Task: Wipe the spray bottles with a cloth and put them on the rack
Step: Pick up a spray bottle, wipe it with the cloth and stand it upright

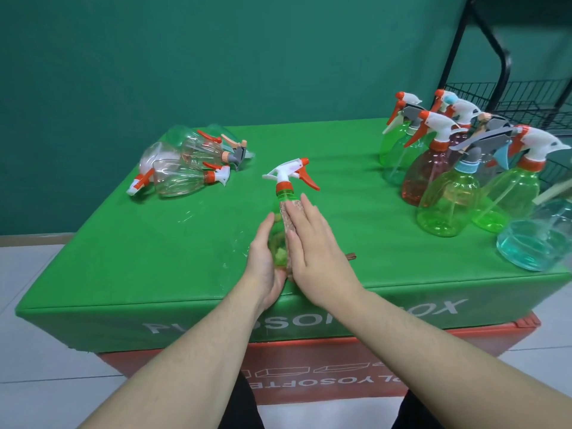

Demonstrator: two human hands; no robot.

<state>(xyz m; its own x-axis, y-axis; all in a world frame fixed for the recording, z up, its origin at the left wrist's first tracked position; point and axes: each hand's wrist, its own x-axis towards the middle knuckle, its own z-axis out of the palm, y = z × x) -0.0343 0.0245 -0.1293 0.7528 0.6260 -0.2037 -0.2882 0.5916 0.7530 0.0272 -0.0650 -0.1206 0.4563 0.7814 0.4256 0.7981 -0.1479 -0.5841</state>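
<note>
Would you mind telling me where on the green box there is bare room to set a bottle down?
Bare green top lies between the held bottle and the upright bottles, and at the near-left corner in front of the lying bottles. The right side is crowded.

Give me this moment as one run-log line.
phase: wiping | left hand: holds green spray bottle | right hand: flat, presses cloth on bottle | wire rack: no bottles seen

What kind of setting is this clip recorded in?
Probably a staged recording space, not a home: stacked foam boxes, a green box over a red one, serve as the table before a plain green wall, with a black wire rack beside it.
</note>
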